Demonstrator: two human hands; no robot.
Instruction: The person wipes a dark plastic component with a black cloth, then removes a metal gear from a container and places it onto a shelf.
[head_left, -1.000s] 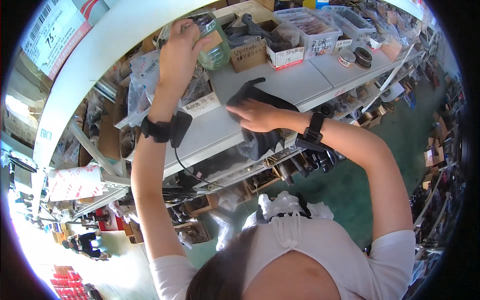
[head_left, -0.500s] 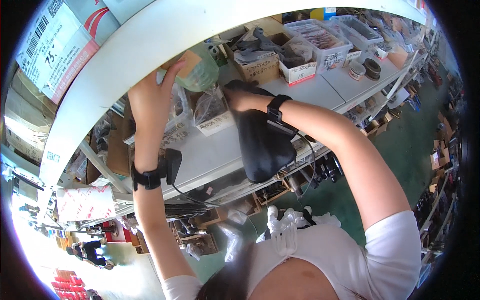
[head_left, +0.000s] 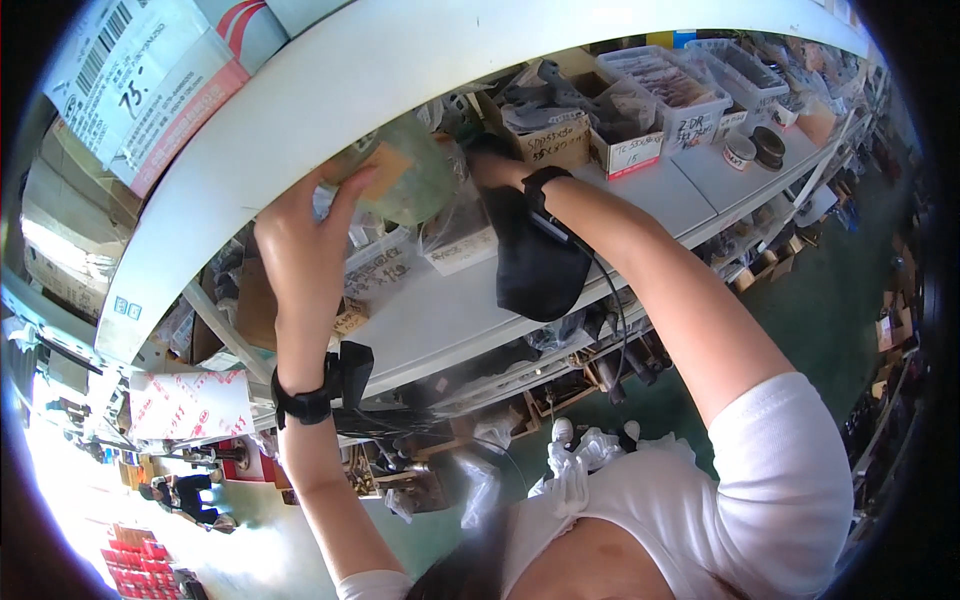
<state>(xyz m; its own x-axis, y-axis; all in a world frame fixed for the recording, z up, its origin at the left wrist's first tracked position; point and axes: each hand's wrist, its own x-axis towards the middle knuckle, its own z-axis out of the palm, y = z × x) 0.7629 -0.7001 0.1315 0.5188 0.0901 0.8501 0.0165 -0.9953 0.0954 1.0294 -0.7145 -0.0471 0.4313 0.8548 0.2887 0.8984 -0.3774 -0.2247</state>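
My left hand [head_left: 300,220] grips a translucent pale-green plastic container [head_left: 415,180] with a tan patch on its side. The thumb lies against it and some fingers are hidden behind. The container is tilted, just under the shelf edge. My right hand [head_left: 500,172] reaches in beside it, its fingers lost in dark shadow. A limp black item like a bag or cloth [head_left: 545,265] hangs below that hand, over the shelf's front edge; how it is held is hidden. Under the container stands an open white carton [head_left: 465,250] with plastic-wrapped contents.
Brown parts boxes [head_left: 555,140], a white carton [head_left: 632,152] and clear plastic bins [head_left: 690,115] line the shelf [head_left: 640,205]. Two round tins [head_left: 742,152] stand further right. The white upper shelf beam [head_left: 420,65] arches over my hands. Boxes fill the lower shelf.
My right hand has moved further in over the shelf, and the black item has risen with it. My left hand still grips the container, which is tipped slightly differently. The view has shifted a little.
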